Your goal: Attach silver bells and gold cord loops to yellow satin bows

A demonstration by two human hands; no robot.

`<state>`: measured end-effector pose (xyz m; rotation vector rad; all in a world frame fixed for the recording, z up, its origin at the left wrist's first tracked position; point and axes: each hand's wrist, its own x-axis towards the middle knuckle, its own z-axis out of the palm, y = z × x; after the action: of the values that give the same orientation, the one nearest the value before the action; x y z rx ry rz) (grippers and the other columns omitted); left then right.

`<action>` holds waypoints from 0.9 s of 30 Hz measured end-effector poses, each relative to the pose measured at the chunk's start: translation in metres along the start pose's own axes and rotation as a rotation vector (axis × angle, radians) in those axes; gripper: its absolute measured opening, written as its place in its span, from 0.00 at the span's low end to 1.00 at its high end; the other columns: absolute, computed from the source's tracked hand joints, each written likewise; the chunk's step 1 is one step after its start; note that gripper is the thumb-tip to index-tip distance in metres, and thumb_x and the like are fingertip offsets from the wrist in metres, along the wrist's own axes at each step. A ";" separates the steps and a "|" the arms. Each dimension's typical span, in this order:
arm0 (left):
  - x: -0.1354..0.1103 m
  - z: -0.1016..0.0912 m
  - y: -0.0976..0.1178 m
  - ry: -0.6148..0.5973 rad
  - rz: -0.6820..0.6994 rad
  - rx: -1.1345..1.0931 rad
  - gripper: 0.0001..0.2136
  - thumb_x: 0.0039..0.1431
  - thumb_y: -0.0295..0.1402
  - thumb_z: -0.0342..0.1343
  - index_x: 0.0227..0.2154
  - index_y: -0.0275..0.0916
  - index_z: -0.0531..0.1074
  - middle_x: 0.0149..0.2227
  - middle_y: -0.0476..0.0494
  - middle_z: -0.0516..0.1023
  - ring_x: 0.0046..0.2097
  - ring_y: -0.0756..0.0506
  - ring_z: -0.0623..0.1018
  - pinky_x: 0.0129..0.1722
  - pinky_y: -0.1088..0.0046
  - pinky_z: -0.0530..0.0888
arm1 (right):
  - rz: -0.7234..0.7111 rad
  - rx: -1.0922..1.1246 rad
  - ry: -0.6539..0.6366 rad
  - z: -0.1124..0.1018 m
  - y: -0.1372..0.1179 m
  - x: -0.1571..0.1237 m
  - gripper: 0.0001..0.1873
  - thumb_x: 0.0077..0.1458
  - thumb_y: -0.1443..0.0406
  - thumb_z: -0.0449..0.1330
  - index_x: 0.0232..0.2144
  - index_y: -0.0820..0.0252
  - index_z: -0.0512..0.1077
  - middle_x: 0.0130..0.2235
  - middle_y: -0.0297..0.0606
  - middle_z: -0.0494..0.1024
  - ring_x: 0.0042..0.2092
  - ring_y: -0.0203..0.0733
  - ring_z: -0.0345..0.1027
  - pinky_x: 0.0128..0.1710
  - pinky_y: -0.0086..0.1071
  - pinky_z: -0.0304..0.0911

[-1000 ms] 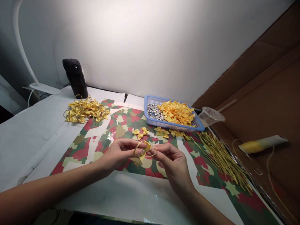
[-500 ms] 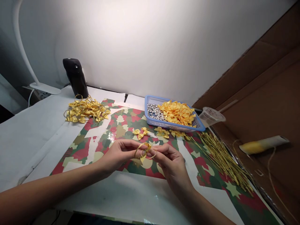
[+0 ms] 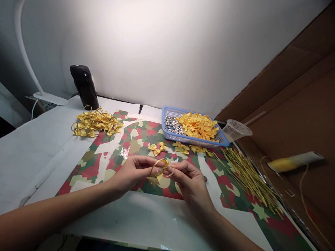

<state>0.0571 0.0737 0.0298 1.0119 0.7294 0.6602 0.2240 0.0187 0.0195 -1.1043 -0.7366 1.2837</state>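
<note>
Yellow satin bow, single gold wire loop — between left hand, right hand

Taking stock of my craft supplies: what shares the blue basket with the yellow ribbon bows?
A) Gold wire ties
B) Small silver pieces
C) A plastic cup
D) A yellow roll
B. The small silver pieces lie heaped at the left end of the blue basket, right beside the yellow ribbon bows.
</note>
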 end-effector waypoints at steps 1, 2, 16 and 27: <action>0.000 0.000 0.000 -0.003 0.000 0.002 0.09 0.44 0.34 0.68 0.30 0.38 0.81 0.33 0.43 0.83 0.34 0.47 0.79 0.35 0.75 0.75 | 0.001 0.002 -0.003 0.000 0.000 0.000 0.09 0.34 0.60 0.72 0.19 0.56 0.78 0.25 0.34 0.78 0.30 0.36 0.70 0.31 0.28 0.67; 0.000 0.000 0.000 -0.007 0.000 0.003 0.09 0.44 0.34 0.68 0.30 0.38 0.81 0.33 0.43 0.83 0.34 0.47 0.79 0.35 0.75 0.75 | 0.003 0.006 -0.006 0.000 0.001 0.000 0.09 0.34 0.60 0.72 0.20 0.56 0.78 0.26 0.34 0.78 0.30 0.36 0.71 0.31 0.28 0.67; -0.002 0.000 0.005 0.046 0.000 -0.058 0.09 0.40 0.33 0.70 0.28 0.38 0.80 0.30 0.46 0.82 0.34 0.49 0.78 0.36 0.76 0.73 | -0.030 -0.011 -0.062 0.001 0.000 -0.002 0.08 0.41 0.58 0.70 0.24 0.54 0.79 0.27 0.33 0.77 0.31 0.35 0.70 0.27 0.23 0.68; -0.003 0.003 0.005 -0.029 0.017 -0.085 0.16 0.40 0.31 0.70 0.25 0.37 0.65 0.22 0.55 0.72 0.25 0.55 0.70 0.27 0.80 0.66 | -0.101 -0.076 -0.170 0.002 0.003 -0.003 0.06 0.46 0.60 0.68 0.24 0.55 0.79 0.28 0.34 0.75 0.29 0.34 0.69 0.25 0.24 0.69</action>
<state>0.0569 0.0721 0.0356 0.9488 0.6625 0.6847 0.2209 0.0158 0.0181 -1.0133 -0.9638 1.2824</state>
